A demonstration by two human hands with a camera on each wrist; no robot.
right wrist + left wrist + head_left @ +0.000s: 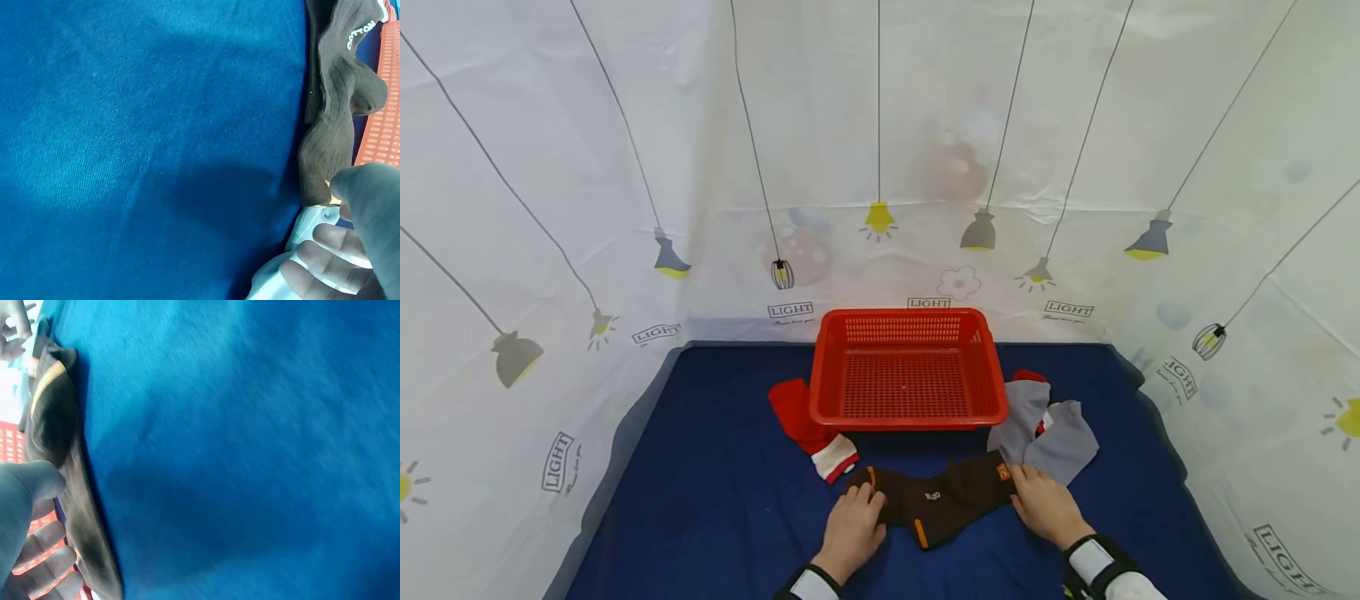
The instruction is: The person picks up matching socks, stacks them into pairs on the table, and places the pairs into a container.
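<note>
A dark brown sock with orange patches and small white lettering lies stretched sideways on the blue cloth. My left hand is over its left end, with fingertips resting on the fabric; in the left wrist view the thumb overlaps the sock's edge and the fingers are loosely spread. At the right end, my right hand pinches the cuff near its orange label, thumb on top in the right wrist view. A grey sock lies beside that cuff, right under the right fingers.
A red plastic basket stands behind the brown sock. To its left lies a red sock with a white and red cuff. A bit of red fabric shows behind the grey sock. White lamp-printed sheets surround the blue cloth.
</note>
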